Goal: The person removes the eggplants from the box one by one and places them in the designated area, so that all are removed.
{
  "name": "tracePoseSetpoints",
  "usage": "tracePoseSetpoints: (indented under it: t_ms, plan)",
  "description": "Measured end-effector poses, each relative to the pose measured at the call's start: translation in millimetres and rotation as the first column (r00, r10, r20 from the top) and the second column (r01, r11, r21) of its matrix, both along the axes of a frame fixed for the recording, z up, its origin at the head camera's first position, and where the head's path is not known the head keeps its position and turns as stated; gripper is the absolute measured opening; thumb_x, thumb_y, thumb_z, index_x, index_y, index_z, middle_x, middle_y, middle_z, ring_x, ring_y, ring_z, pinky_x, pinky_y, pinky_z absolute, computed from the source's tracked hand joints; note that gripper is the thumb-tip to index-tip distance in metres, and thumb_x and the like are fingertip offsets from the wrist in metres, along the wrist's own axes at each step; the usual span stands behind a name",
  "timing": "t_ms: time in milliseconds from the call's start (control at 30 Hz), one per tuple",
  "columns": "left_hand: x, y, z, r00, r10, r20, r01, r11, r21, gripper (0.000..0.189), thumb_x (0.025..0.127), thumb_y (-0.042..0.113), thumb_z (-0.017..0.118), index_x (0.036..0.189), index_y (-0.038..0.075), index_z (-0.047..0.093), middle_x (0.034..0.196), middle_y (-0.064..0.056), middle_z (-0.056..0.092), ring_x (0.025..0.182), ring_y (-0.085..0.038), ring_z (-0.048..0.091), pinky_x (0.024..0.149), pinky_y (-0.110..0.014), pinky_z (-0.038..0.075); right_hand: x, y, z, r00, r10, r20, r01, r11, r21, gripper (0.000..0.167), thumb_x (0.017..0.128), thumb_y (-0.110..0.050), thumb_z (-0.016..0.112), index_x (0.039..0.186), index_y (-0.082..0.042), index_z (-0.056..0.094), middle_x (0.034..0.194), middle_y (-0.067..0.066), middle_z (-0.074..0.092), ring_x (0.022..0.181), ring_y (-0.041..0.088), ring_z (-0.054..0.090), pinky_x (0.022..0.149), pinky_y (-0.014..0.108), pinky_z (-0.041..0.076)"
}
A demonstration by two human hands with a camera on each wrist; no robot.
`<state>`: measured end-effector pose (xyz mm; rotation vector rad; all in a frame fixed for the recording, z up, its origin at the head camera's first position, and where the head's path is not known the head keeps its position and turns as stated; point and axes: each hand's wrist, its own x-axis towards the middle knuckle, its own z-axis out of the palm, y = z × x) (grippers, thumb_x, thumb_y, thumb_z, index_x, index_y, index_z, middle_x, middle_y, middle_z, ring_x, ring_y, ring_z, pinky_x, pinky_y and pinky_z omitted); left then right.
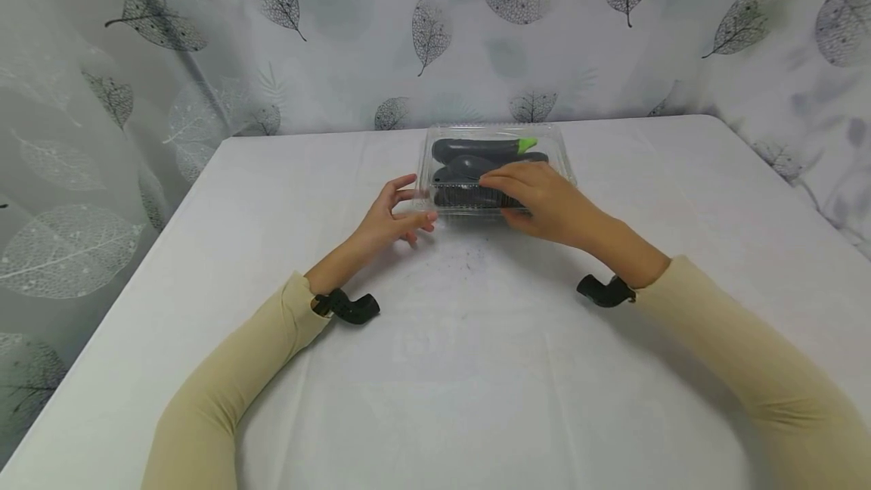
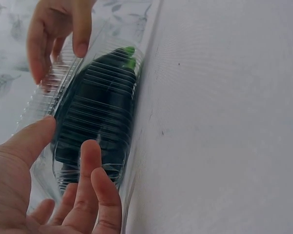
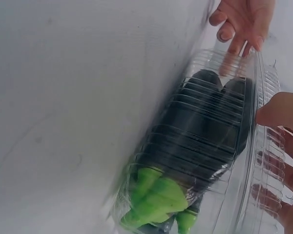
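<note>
A clear plastic clamshell container with ridged walls lies near the far edge of the table. Several dark eggplants with green stem ends fill it; the stems show at its right end. My right hand grips the front right part of the lid edge, thumb at the near rim and fingers bent over the top. At the left end is my left hand, its fingers spread and relaxed. The thumb tip lies right at the rim in the left wrist view, the other fingers near the end wall.
The white-covered table extends toward me and to both sides. Behind it hangs a leaf-patterned curtain, close to the container. Each wrist carries a black curved mount.
</note>
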<state>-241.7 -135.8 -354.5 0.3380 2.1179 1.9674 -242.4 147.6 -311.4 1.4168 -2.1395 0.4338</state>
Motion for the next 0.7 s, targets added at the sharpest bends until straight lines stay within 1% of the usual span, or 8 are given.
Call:
tracePoseSetpoints:
  t_ms: [200,367,700]
  plan:
    - [0.3,0.0,0.4,1.0,-0.001,0.005,0.001,1.0,-0.006,0.078,0.091,0.007,0.068,0.152,0.016,0.021,0.145,-0.008,0.043,0.081,-0.011,0.069,0.061,-0.026,0.05,-0.6,-5.6,0.4,1.0,-0.017,0.001,0.017,1.0,0.015,0.053,0.075,0.007,0.075,0.125,0.0,0.059,0.121,0.015,0.064,0.11,0.036,0.058,0.09,0.055,0.042]
    - [1.5,0.3,0.4,1.0,0.0,0.01,0.0,1.0,-0.007,0.077,0.091,0.007,0.067,0.152,0.016,0.021,0.146,-0.008,0.041,0.08,-0.011,0.069,0.061,-0.026,0.05,-1.7,-9.4,-0.4,1.0,-0.025,-0.012,0.025,1.0,0.018,0.054,0.074,0.006,0.076,0.125,-0.001,0.059,0.121,0.013,0.064,0.11,0.035,0.058,0.087,0.054,0.044]
    - [2.1,1.8,2.0,1.0,0.014,0.018,-0.013,1.0,-0.02,0.076,0.092,0.008,0.067,0.151,0.016,0.022,0.147,-0.008,0.041,0.075,-0.013,0.069,0.062,-0.026,0.05,-4.9,-20.0,0.5,0.997,-0.076,-0.031,0.077,0.997,0.022,0.05,0.078,-0.006,0.077,0.124,-0.003,0.06,0.119,0.012,0.065,0.108,0.034,0.058,0.084,0.052,0.046]
